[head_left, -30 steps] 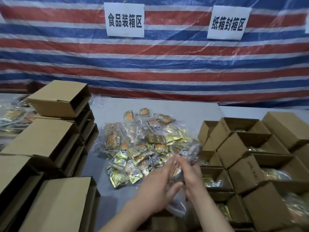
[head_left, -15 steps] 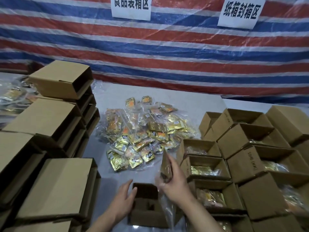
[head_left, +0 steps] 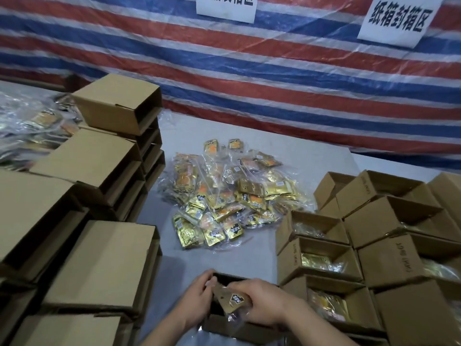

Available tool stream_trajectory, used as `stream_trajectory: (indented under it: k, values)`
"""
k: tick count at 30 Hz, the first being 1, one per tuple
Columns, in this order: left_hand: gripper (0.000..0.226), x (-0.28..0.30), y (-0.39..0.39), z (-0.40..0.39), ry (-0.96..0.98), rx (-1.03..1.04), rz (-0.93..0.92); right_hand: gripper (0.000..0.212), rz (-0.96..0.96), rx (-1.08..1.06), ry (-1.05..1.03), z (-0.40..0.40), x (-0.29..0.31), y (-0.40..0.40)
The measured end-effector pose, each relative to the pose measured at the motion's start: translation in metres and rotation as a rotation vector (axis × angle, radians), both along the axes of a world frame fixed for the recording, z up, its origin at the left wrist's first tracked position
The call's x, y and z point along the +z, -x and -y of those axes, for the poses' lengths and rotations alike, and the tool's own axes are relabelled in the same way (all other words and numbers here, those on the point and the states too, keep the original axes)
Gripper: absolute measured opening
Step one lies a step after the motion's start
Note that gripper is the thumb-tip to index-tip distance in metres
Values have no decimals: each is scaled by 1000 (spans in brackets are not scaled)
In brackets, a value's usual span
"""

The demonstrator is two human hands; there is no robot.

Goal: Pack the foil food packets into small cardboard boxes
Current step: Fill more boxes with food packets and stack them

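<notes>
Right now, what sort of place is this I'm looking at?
Probably a makeshift food-packing station. A pile of foil packets lies on the table, open boxes on the right already hold packets, and paper signs hang on a striped tarp.

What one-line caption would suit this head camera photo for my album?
Two hands, left hand and right hand, tuck a foil packet into a small cardboard box beside the packet pile.

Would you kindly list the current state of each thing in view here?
Left hand: grips the open box's rim.
Right hand: holds bagged packets.
Bagged packets: over the box.
Open box: open.
Packet pile: loose on table.
Boxes at right: open, filled.
</notes>
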State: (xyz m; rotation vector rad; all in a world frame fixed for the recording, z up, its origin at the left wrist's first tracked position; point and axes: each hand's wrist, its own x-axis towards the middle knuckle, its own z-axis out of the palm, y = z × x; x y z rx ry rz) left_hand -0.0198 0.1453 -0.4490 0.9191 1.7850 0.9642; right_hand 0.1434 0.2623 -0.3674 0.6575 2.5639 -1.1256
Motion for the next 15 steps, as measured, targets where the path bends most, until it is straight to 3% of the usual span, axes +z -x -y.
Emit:
stream_trajectory:
  k: [4,8,12,15]
  values:
    - [16,-4,3,0,25,36,24,31,15,-67,171,2,-12,6]
    - [20,-3,6,6,4,58,32,41,36,-197,260,0,-33,10]
    - [21,-10,-1,8,15,25,7,59,258,-82,61,-4,-53,9]
    - [34,-5,-9,3,59,50,-24,72,419,2,-125,-1,-63,18]
